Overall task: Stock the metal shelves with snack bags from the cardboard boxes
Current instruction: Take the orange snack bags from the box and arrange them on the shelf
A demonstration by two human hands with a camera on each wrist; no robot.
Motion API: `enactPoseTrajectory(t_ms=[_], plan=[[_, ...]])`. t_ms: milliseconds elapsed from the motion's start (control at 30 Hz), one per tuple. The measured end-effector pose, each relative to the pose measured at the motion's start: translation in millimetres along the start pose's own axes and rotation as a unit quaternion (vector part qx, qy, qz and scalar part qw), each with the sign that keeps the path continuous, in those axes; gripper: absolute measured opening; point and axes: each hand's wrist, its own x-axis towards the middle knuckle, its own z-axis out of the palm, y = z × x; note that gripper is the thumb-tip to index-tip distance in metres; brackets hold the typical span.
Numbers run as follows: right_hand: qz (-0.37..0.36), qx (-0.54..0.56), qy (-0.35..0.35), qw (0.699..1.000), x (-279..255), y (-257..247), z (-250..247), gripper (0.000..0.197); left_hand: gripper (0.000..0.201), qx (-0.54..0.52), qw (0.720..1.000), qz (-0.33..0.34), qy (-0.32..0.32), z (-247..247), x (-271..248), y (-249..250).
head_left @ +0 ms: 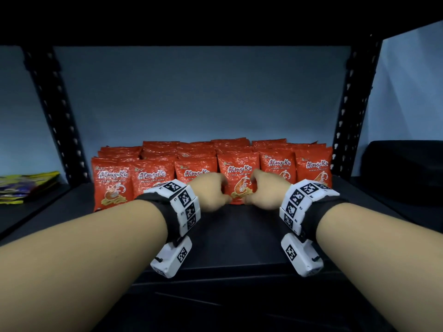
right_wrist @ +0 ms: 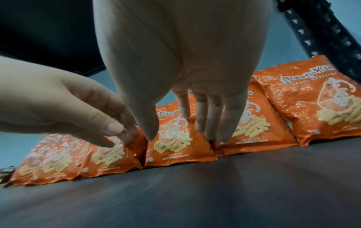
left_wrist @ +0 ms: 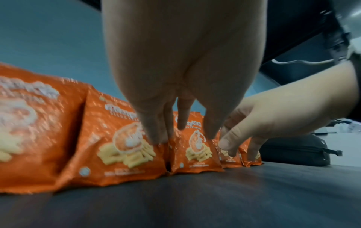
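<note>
Glossy, crinkled orange foil snack bags (head_left: 238, 178) stand on a smooth matt dark metal shelf (head_left: 239, 236).

Open shelf front — packed rows behind

The dark shelf board (head_left: 239, 243) lies bare ahead of the red snack bags (head_left: 153, 180), which stand edge to edge between the black uprights (head_left: 347, 111) — open air above them.

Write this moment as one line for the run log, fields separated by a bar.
phase: placing | left hand: touching front-row bag | right hand: touching same bag | shelf: rows of red bags
</note>
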Motion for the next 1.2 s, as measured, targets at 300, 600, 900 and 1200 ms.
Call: enactPoseTrajectory(t_ms=[300,600,900,1200], plan=[[-0.079,-0.082,-0.093,0.989,-19.0,-27.9,5.3,0.059,0.055,0.126,0.982,-0.084,-0.111,-12.1,-32.7,-39.4],[-0.072,-0.097,-0.113,0.986,-14.2,-29.8,16.8,0.065,0.067,0.092,0.987,-0.086,-0.098,-3.5,-31.9,-42.8],[-0.112,-0.048,-0.071,0.990,-12.4,-44.3,20.5,0.067,0.040,0.111,0.983,-0.137,-0.053,-26.8,-51.1,-77.5],[-0.146,-0.102,-0.099,0.979,-2.6,-90.6,29.4,0.067,0.066,0.095,0.975,-0.188,-0.071,-27.0,-67.9,-120.3]])
